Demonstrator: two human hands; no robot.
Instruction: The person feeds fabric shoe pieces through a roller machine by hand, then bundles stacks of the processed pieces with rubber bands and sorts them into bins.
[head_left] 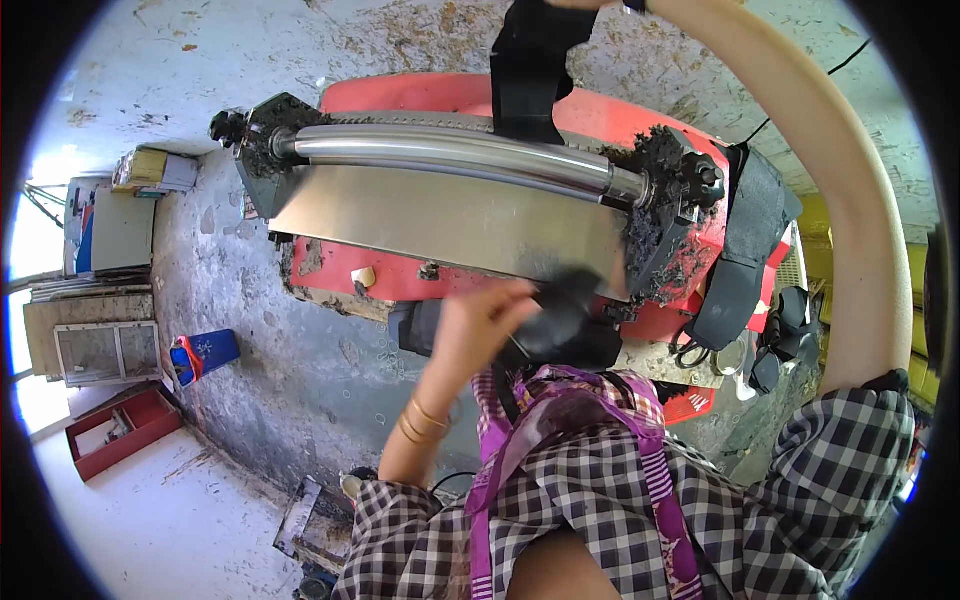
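Observation:
My left hand [478,322], with bangles at the wrist, is closed in a pinch on a black piece [570,318] in front of the metal plate [430,215]. That piece is blurred by motion. Beyond the steel roller [450,152] of the red machine [410,95], my right hand [582,4] reaches to the top edge of the view. It is mostly cut off, and its fingers touch a black strip [525,80]. The strip's lower end lies behind the roller.
Black pieces [740,250] hang over the machine's right side. Dark shavings [665,240] coat the roller's end block. Scissors [690,353] lie at the lower right. A blue bin [212,355] and a red tray [125,430] stand at the left.

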